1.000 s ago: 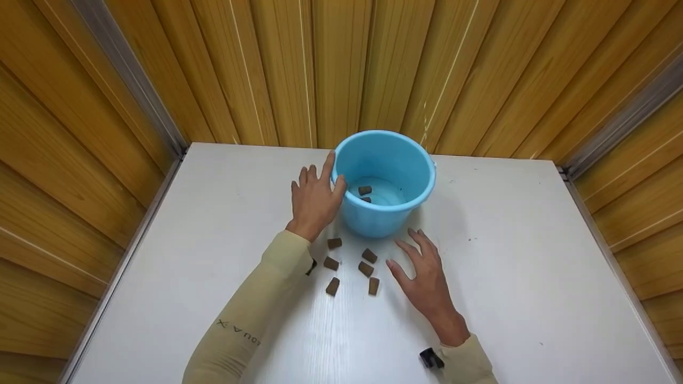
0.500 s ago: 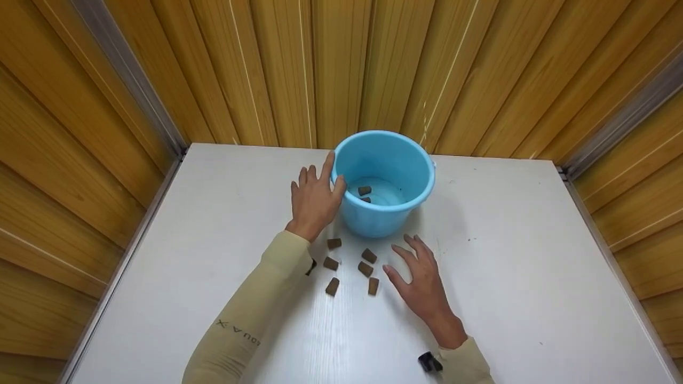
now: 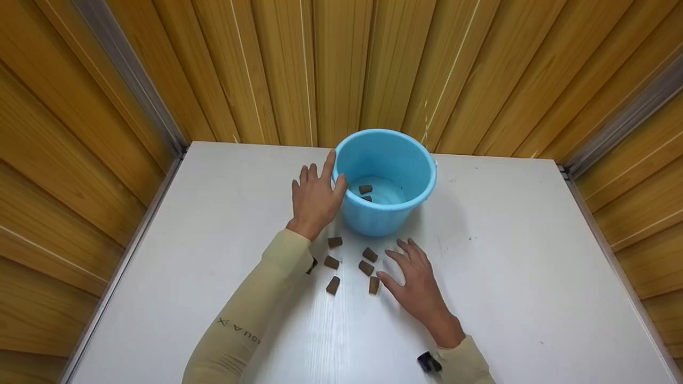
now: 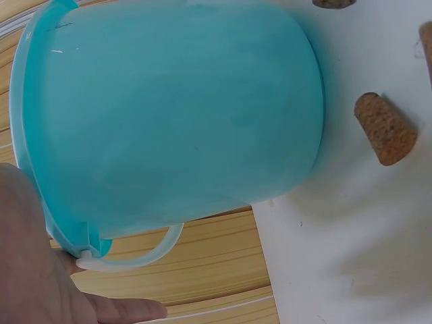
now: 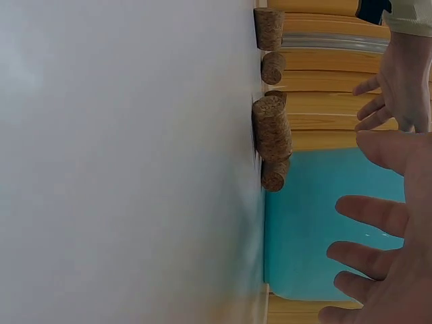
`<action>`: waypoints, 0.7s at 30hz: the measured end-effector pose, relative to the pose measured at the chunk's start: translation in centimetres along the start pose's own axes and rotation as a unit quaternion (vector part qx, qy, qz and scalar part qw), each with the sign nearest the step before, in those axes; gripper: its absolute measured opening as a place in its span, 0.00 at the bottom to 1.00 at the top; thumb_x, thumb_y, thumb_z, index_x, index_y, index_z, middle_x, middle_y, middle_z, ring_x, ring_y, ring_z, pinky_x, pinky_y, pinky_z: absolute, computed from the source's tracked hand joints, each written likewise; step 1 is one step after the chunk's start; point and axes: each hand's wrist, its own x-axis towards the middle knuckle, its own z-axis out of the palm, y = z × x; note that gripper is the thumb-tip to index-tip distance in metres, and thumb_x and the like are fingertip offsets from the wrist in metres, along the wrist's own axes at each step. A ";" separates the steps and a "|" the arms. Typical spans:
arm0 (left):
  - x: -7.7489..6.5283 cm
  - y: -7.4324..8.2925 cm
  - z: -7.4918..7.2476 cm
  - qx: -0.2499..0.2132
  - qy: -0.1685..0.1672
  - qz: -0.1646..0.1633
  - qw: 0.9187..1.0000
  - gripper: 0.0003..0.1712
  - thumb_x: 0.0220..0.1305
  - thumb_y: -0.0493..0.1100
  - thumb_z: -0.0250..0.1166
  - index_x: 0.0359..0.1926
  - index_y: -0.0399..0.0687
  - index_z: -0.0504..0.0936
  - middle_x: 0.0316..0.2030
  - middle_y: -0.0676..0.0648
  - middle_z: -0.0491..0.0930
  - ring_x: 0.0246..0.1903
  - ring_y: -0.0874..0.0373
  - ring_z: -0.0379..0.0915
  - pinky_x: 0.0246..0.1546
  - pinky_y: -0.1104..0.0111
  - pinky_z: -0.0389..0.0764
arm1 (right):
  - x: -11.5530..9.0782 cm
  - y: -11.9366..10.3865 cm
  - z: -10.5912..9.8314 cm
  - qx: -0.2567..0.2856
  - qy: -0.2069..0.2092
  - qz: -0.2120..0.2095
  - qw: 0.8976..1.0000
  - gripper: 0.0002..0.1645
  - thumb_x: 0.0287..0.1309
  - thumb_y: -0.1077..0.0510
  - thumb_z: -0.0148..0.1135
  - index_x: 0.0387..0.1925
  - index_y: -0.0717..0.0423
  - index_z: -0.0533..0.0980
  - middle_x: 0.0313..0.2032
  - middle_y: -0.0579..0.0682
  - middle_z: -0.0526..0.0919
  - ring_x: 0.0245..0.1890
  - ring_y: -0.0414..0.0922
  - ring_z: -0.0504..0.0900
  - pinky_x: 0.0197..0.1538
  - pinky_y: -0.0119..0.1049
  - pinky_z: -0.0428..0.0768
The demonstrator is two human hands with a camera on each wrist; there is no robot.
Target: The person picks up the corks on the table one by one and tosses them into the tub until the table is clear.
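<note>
A light blue bucket stands upright at the back middle of the white table. Two corks lie inside, one a tapered cork; the other is partly hidden by the rim. My left hand touches the bucket's left rim with thumb and index finger, its other fingers spread outside; a white handle hangs near it. Several brown cork stoppers lie in front of the bucket, including a cork at the near left. My right hand, fingers spread and empty, hovers just right of the nearest right-hand cork.
The white table meets yellow wood-patterned panels at the back and on both sides. Metal strips run along the corners. A small black object is at the right sleeve's cuff.
My right hand has moved left and slightly toward me, closer to the corks. The left hand stays at the bucket's rim, and the bucket and corks have not moved.
</note>
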 end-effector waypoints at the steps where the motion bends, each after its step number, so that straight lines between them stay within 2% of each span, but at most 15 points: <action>1: 0.0 0.0 0.0 0.000 -0.001 0.000 1.000 0.41 0.79 0.63 0.46 0.86 0.61 0.51 0.76 0.31 0.64 0.78 0.31 0.52 0.73 0.32 0.55 | 0.0 0.0 0.0 -0.002 -0.005 0.001 1.000 0.30 0.62 0.52 0.78 0.61 0.63 0.81 0.67 0.69 0.75 0.73 0.70 0.65 0.70 0.70 0.65; 10: 0.1 0.1 0.0 0.002 -0.013 -0.008 1.000 0.42 0.78 0.66 0.42 0.87 0.63 0.49 0.78 0.32 0.61 0.79 0.32 0.49 0.74 0.33 0.53 | -0.2 0.0 0.1 -0.032 -0.048 -0.002 0.998 0.29 0.62 0.50 0.78 0.57 0.63 0.82 0.64 0.68 0.77 0.71 0.71 0.66 0.69 0.71 0.64; 18: 0.0 0.1 -0.1 0.003 -0.013 -0.010 1.000 0.42 0.78 0.66 0.42 0.87 0.63 0.49 0.78 0.33 0.61 0.79 0.32 0.49 0.74 0.33 0.53 | -0.4 -0.4 0.1 -0.038 -0.110 0.033 0.993 0.28 0.60 0.52 0.79 0.56 0.63 0.82 0.65 0.69 0.75 0.73 0.71 0.63 0.73 0.71 0.57; 21: 0.0 0.1 -0.1 0.006 -0.006 -0.004 1.000 0.42 0.78 0.65 0.43 0.87 0.62 0.50 0.77 0.32 0.62 0.79 0.32 0.51 0.73 0.33 0.54 | -0.5 -0.5 0.1 -0.035 -0.120 0.032 0.992 0.28 0.59 0.54 0.80 0.56 0.64 0.82 0.65 0.70 0.76 0.72 0.71 0.64 0.73 0.71 0.57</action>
